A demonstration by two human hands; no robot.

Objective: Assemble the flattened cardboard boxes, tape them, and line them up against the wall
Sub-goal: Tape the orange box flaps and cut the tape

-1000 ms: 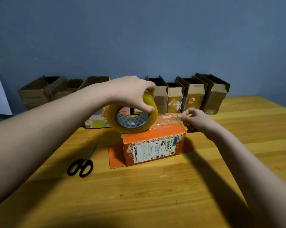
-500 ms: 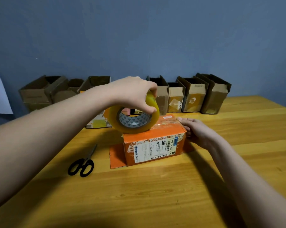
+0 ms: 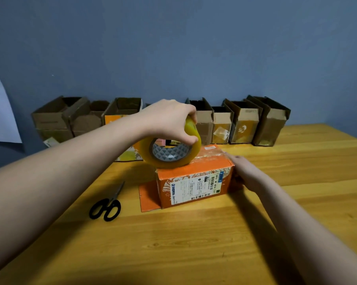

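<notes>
**Tape roll on the orange box, both hands at work**

An orange box sits near the middle of the wooden surface, with a white shipping label on the side facing the camera and one flap lying flat on the surface at its left end. Clear tape shines across the box's top toward its right end.

The left hand grips a yellowish tape roll from above, fingers and thumb curled over its upper rim. The roll stands on edge, its lower rim touching the top of the orange box at the left end.

The right hand lies against the right end of the box, fingers fairly straight and pressed flat to the cardboard around the upper right corner, holding nothing.

Black-handled scissors lie on the surface to the left of the box, apart from it, blades closed and pointing away from the camera.

Along the back edge of the surface, a row of opened brown cardboard boxes stands against the blue wall, top flaps up. One box in that row, partly hidden behind the left forearm, has an orange and patterned face. A white sheet of paper hangs on the wall at the far left.
</notes>
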